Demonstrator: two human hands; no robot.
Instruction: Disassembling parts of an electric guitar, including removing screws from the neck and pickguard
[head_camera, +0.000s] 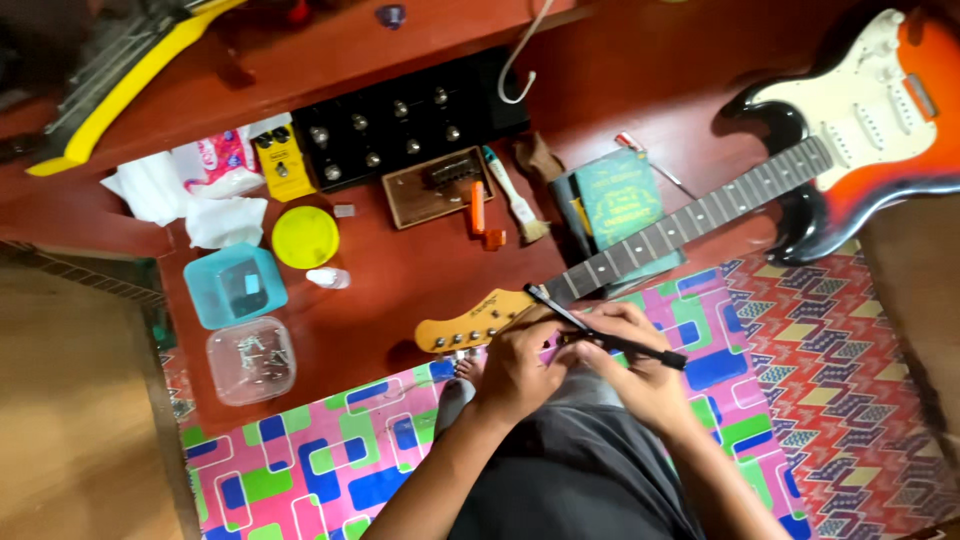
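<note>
Right hand (640, 375) grips a black tool (605, 327), fingers closed round it, tip at the guitar (700, 215) headstock (475, 322). Left hand (515, 370) curls against the headstock beside it. Two tubs at left: clear tub (250, 360) holds small metal parts, blue tub (235, 285) a small pale piece.

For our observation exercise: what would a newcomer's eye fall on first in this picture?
First, the sunburst electric guitar lying slantwise across the red floor, body at upper right. Next, the left hand steadying its headstock while the right hand holds a thin black tool at the nut. Then the bright patterned mat below.
</note>
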